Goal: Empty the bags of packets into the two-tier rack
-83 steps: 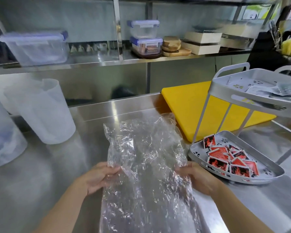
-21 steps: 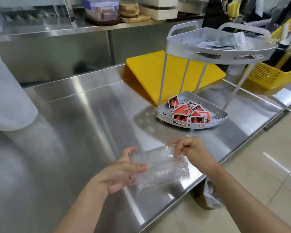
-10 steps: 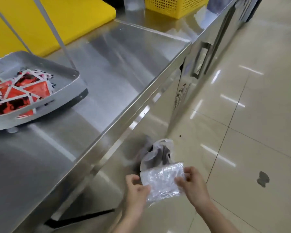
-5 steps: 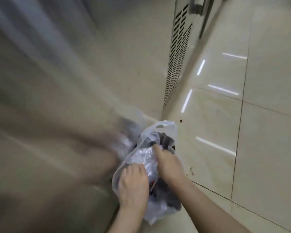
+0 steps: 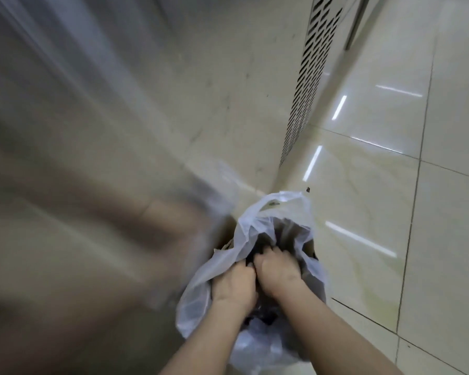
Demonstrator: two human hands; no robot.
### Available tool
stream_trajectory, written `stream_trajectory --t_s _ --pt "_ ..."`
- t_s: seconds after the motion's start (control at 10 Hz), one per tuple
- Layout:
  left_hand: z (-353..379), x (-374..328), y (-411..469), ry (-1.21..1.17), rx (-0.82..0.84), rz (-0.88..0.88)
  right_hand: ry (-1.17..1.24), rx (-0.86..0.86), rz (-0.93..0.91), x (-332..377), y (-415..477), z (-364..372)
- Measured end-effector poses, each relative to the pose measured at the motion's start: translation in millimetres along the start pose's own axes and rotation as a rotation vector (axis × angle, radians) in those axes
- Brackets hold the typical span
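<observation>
Down by the floor, both hands are pressing into the bin bag (image 5: pixel 214 269)
Left hand (image 5: pixel 234 286) and right hand (image 5: pixel 278 272) are curling shut, contents hidden; thin plastic risks tearing

Translucent white bin bag (image 5: pixel 217 266) against a steel cabinet front (image 5: pixel 173 90), slotted vent panel (image 5: pixel 309 77), glossy floor tiles (image 5: pixel 444 185)

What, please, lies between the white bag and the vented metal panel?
In the head view, only bare glossy floor tile and one small dark speck separate the white bag from the vented panel.
</observation>
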State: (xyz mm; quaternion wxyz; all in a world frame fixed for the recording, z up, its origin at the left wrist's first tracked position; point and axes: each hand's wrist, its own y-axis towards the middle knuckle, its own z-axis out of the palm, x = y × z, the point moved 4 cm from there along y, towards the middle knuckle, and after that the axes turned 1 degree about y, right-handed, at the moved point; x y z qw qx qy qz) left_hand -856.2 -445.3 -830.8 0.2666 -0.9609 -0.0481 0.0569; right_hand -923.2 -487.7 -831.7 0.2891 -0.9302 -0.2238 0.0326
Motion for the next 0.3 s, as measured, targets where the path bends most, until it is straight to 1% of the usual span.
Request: stream_trajectory --t_s 0.1,0.2,0.3 --pt "-52.6 -2.3 -41.0 -0.183 -0.152 0.037 0.155 -0.183 -0.070 4.5 -38.5 -48.0" --pt "-111.2 -7.2 -84.9 -0.224 -0.336 0.111 0.220 -0.329 -0.067 3.7 -86.5 -104.3" --pt "-160.0 -7.7 -137.6 -0.164 -0.451 0.128 0.260 -0.428 -0.053 -2.2 -145.9 -149.0"
